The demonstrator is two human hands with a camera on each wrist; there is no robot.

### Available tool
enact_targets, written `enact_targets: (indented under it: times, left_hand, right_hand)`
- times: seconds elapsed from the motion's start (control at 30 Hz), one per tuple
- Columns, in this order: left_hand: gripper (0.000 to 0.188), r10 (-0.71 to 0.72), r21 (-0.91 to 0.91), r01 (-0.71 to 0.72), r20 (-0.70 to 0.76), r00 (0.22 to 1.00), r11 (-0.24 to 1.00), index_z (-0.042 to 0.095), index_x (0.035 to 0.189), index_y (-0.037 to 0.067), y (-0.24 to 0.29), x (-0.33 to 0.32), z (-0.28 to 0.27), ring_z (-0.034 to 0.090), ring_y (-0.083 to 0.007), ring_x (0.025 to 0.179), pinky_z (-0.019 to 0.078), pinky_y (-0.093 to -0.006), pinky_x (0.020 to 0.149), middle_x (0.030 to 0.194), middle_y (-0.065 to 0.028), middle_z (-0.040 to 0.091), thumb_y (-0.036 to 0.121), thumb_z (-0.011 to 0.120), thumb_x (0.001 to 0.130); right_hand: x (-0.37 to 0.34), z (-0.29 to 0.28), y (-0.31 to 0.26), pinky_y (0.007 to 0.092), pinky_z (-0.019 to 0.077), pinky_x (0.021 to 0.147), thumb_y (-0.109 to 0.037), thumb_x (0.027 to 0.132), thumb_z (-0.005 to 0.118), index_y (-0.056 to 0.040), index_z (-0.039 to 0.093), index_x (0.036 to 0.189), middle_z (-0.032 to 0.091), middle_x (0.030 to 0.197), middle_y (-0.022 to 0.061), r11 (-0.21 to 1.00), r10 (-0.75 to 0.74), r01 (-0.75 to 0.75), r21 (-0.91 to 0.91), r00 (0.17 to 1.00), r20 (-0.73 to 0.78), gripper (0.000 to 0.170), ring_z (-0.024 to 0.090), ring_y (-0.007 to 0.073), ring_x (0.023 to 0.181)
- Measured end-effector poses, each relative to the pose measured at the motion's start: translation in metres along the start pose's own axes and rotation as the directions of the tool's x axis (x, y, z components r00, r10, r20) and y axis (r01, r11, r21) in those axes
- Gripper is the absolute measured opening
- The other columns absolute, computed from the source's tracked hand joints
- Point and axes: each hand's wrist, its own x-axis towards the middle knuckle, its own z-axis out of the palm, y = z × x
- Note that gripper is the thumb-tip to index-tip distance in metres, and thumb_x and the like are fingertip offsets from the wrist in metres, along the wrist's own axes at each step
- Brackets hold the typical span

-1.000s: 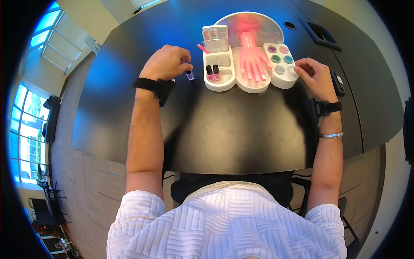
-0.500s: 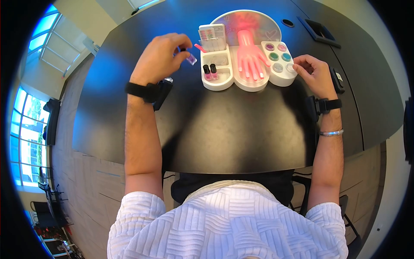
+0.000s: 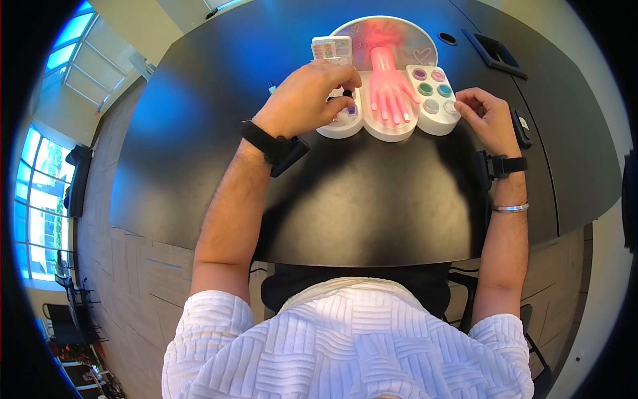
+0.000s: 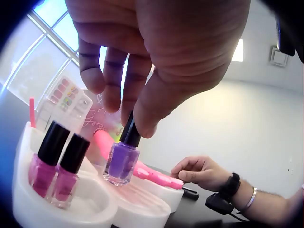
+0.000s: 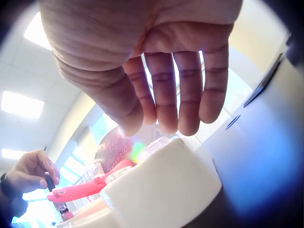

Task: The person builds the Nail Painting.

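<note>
My left hand (image 3: 302, 100) pinches a purple nail polish bottle (image 4: 122, 164) by its black cap, over the left tray of a white manicure stand (image 3: 438, 126). Beside it in that tray, two pink nail polish bottles (image 4: 51, 178) with black caps stand upright; in the head view my left hand mostly covers them. A pink model hand (image 3: 389, 93) lies palm down on the stand's middle. At the stand's right end, my right hand (image 3: 488, 120) has its fingers loosely bent, fingertips right at the edge by a clear pot (image 3: 450, 108).
Several small pots of colour (image 3: 425, 89) sit in the stand's right section. Behind rises a rounded shiny backboard (image 3: 415, 43); a nail design card (image 3: 332, 48) stands at the left. A black device (image 3: 522, 128) lies right of my right hand on the dark table (image 3: 372, 213).
My left hand has lifted the purple nail polish bottle off the table and carried it right, over the stand's left tray. The right hand has stayed at the stand's right edge.
</note>
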Motion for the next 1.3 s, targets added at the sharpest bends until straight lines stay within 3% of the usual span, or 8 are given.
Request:
enact_targets:
  times: [0.3, 0.5, 0.7, 0.73, 0.9, 1.13, 1.23, 1.3]
  left_hand:
    - [0.023, -0.115, 0.131, 0.098, 0.132, 0.985, 0.987, 0.070, 0.113, 0.006, -0.008, -0.005, 0.012, 0.071, -0.0338, 0.109, 0.0555, -0.0461, 0.096, 0.108, -0.0109, 0.078, 0.012, 0.075, 0.091]
    - [0.022, -0.060, 0.187, 0.042, 0.095, 0.994, 0.981, 0.072, 0.112, 0.007, -0.008, -0.007, 0.010, 0.072, -0.0325, 0.104, 0.0555, -0.0446, 0.093, 0.103, -0.0119, 0.077, 0.012, 0.079, 0.091]
    - [0.022, -0.142, 0.163, 0.145, -0.027, 0.989, 0.976, 0.073, 0.109, 0.004, -0.022, -0.006, -0.022, 0.073, -0.0284, 0.093, 0.0578, -0.0396, 0.080, 0.102, -0.0131, 0.076, 0.017, 0.080, 0.092]
    - [0.022, -0.195, 0.149, 0.201, -0.057, 0.979, 0.968, 0.074, 0.107, 0.005, -0.022, -0.007, -0.030, 0.073, -0.0360, 0.097, 0.0572, -0.0466, 0.088, 0.101, -0.0149, 0.078, 0.021, 0.078, 0.092]
    - [0.023, -0.458, 0.213, 0.476, -0.130, 0.880, 0.854, 0.075, 0.107, 0.005, -0.063, -0.025, -0.047, 0.074, -0.0324, 0.096, 0.0579, -0.0446, 0.088, 0.101, -0.0125, 0.078, 0.022, 0.078, 0.093]
    - [0.029, -0.533, 0.435, 0.535, -0.139, 0.835, 0.724, 0.077, 0.117, 0.008, -0.103, -0.042, -0.019, 0.073, -0.0359, 0.107, 0.0576, -0.0484, 0.095, 0.110, -0.0152, 0.079, 0.028, 0.076, 0.096]
    - [0.032, -0.679, 0.485, 0.608, -0.041, 0.733, 0.628, 0.077, 0.124, 0.009, -0.100, -0.043, -0.011, 0.072, -0.0363, 0.116, 0.0560, -0.0490, 0.103, 0.123, -0.0168, 0.078, 0.030, 0.070, 0.101]
    - [0.030, -0.674, 0.493, 0.591, -0.013, 0.739, 0.638, 0.078, 0.121, 0.009, -0.102, -0.042, -0.009, 0.072, -0.0363, 0.115, 0.0566, -0.0485, 0.102, 0.120, -0.0163, 0.078, 0.029, 0.072, 0.100]
  right_hand:
    - [-0.001, -0.001, -0.003, 0.0289, 0.0586, 0.080, -0.013, 0.099, 0.078, 0.0021, 0.077, 0.110, 0.080, 0.093, 0.0078, 1.000, -0.007, 0.007, -0.028, 1.000, 0.005, 0.019, 0.074, 0.0123, 0.085]
    - [-0.001, -0.001, -0.003, 0.0287, 0.0583, 0.080, -0.014, 0.099, 0.078, 0.0022, 0.077, 0.110, 0.079, 0.093, 0.0076, 0.999, -0.003, 0.004, -0.041, 1.000, 0.010, 0.020, 0.073, 0.0118, 0.085]
    - [0.000, 0.000, -0.001, 0.0285, 0.0584, 0.081, -0.014, 0.099, 0.078, 0.0021, 0.077, 0.111, 0.079, 0.093, 0.0073, 1.000, -0.002, 0.002, -0.025, 1.000, 0.014, 0.020, 0.073, 0.0116, 0.085]
    - [-0.001, -0.001, -0.003, 0.0285, 0.0584, 0.081, -0.014, 0.099, 0.078, 0.0021, 0.077, 0.111, 0.079, 0.093, 0.0072, 1.000, -0.002, 0.002, -0.020, 1.000, 0.015, 0.020, 0.073, 0.0116, 0.085]
    - [-0.001, -0.002, -0.003, 0.0284, 0.0584, 0.081, -0.013, 0.099, 0.078, 0.0023, 0.077, 0.110, 0.079, 0.093, 0.0069, 1.000, 0.004, -0.004, -0.020, 1.000, 0.010, 0.019, 0.073, 0.0115, 0.086]
    - [-0.001, -0.001, -0.003, 0.0282, 0.0582, 0.081, -0.012, 0.098, 0.078, 0.0023, 0.077, 0.110, 0.079, 0.094, 0.0064, 0.999, 0.004, -0.004, -0.036, 1.000, 0.004, 0.018, 0.073, 0.0112, 0.086]
    - [-0.002, -0.001, -0.004, 0.0281, 0.0581, 0.081, -0.012, 0.099, 0.078, 0.0022, 0.077, 0.110, 0.079, 0.094, 0.0063, 1.000, 0.003, -0.003, -0.028, 1.000, -0.001, 0.018, 0.072, 0.0111, 0.086]
    - [-0.001, -0.001, -0.002, 0.0281, 0.0581, 0.081, -0.012, 0.099, 0.078, 0.0022, 0.077, 0.110, 0.079, 0.094, 0.0062, 1.000, 0.006, -0.006, -0.025, 1.000, 0.003, 0.018, 0.072, 0.0110, 0.086]
